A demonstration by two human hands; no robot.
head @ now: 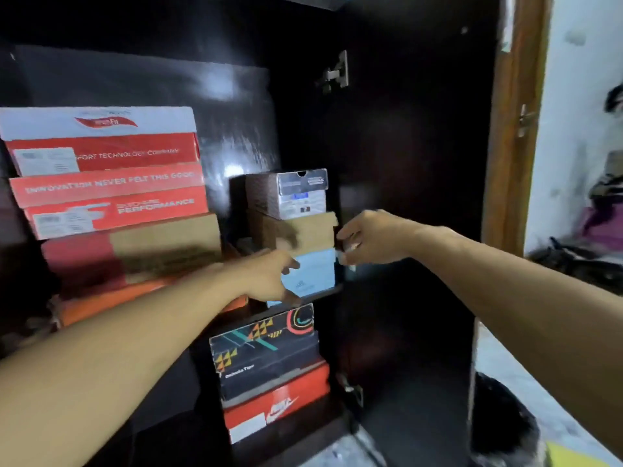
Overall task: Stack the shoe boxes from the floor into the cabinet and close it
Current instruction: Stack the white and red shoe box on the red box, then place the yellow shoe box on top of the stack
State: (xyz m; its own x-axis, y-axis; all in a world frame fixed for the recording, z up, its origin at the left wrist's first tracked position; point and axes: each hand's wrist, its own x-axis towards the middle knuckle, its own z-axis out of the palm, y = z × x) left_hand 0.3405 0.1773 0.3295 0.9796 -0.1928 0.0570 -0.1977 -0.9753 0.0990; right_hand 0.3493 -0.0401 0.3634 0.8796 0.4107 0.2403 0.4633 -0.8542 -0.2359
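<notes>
While your arms reach into the dark cabinet (404, 163), its door (421, 298) stands open at about three o'clock, a metal hinge (335, 74) showing near the top. Your left hand (269, 279) rests against the left edge of the light blue box (315, 271), fingers loosely curled and holding nothing that can be seen. Your right hand (367, 237) sits at the right-hand corner of the plain brown box (303, 230) directly above it, fingers bent; motion blur keeps you from telling whether they pinch anything. A grey-and-brown box (286, 193) tops that stack. At nine o'clock, red-and-white boxes (104, 170) are piled over a brown-and-red box and an orange box (111, 306). At six o'clock, below the shelf, a black patterned box (263, 348) lies on a red box (276, 409). A wooden door frame (509, 129) and a pale wall (573, 96) fill two o'clock, with pale floor (539, 382) at five o'clock.
</notes>
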